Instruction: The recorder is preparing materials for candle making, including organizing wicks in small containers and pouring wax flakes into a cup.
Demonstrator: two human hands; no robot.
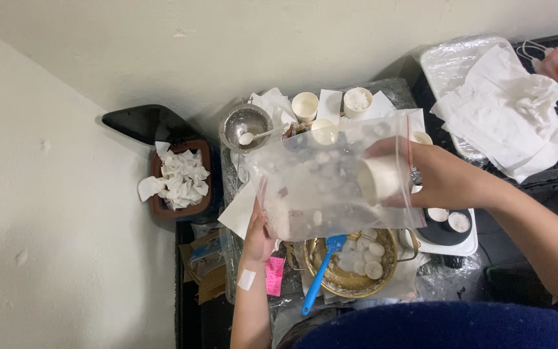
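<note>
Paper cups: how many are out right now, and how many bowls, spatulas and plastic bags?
Paper cups: 4, one inside the bag, three behind it
Metal bowls: 2
Blue spatula: 1
Clear zip bag: 1
Total: 8
</note>
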